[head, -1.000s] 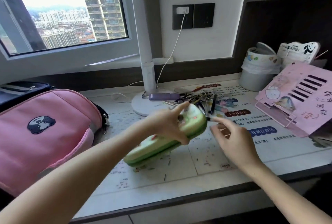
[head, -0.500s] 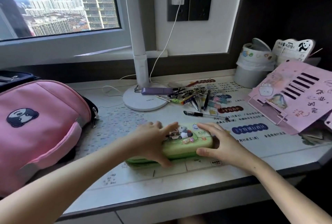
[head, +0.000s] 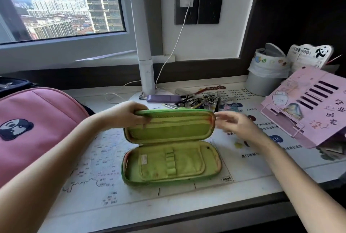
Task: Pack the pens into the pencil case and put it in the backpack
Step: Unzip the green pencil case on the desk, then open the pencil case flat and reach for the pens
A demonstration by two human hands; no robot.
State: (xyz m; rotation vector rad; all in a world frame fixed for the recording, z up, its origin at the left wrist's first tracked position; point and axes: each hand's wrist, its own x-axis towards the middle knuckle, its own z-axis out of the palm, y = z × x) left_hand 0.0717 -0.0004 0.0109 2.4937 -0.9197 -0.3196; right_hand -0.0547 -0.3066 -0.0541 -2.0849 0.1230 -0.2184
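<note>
The green pencil case (head: pixel 171 163) lies open in the middle of the desk, its lid raised upright and its pockets holding nothing I can see. My left hand (head: pixel 124 115) grips the lid's top left edge. My right hand (head: pixel 236 127) hovers by the lid's right end, fingers apart and blurred. A heap of several pens (head: pixel 198 100) lies behind the case, partly hidden by the lid. The pink backpack (head: pixel 35 129) with a panda patch lies on the desk at the left.
A white lamp post (head: pixel 145 60) and a purple bar (head: pixel 162 98) on the lamp's base stand behind the case. A grey bin (head: pixel 265 77) and a pink slotted stand (head: pixel 307 105) fill the right side. The desk's front edge (head: pixel 168 219) runs close to me.
The case went from tilted in my left hand to flat on the desk, then my hands opened it. Its lid now stands up, held by my left hand.
</note>
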